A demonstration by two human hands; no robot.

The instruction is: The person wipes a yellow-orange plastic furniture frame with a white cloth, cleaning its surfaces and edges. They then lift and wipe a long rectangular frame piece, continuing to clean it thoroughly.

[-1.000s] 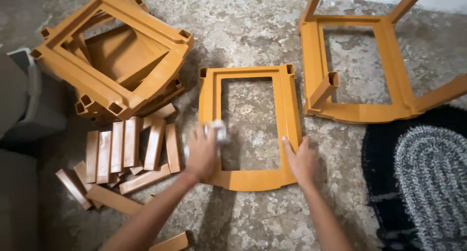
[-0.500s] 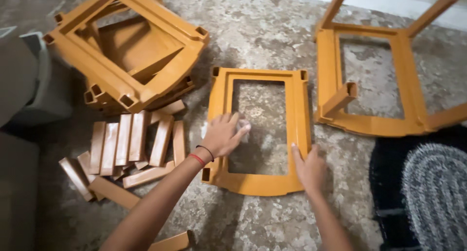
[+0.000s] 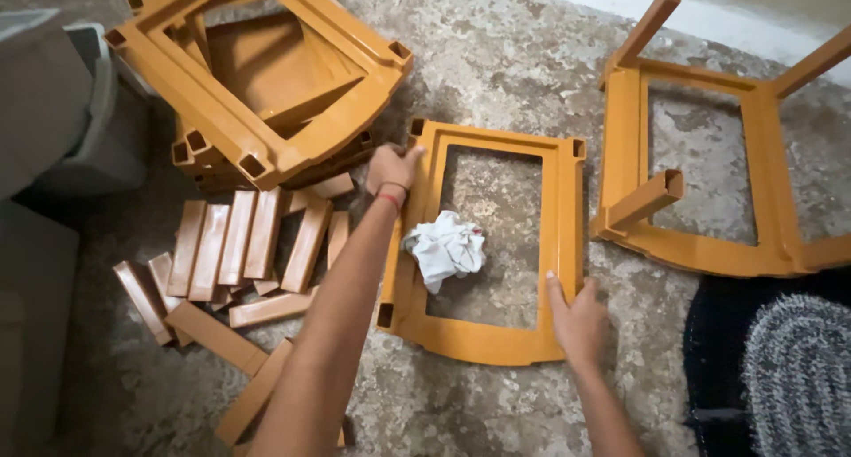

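The orange frame (image 3: pixel 486 244) lies on the floor. Its far corner is gripped by the left hand (image 3: pixel 393 167), fingers curled; its near rail is pressed by the right hand (image 3: pixel 578 320), fingers flat. Both holds are best kept firm so any lift stays level.

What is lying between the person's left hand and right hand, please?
In the head view, a crumpled white cloth lies between the left hand and the right hand, resting on the flat orange frame and the floor inside it.

A mottled grey floor (image 3: pixel 496 58) carries an orange plastic frame (image 3: pixel 490 337), a stack of frames (image 3: pixel 266 85), loose orange slats (image 3: pixel 239 244), an upturned legged frame (image 3: pixel 700 244) and a dark rug (image 3: pixel 771 368).
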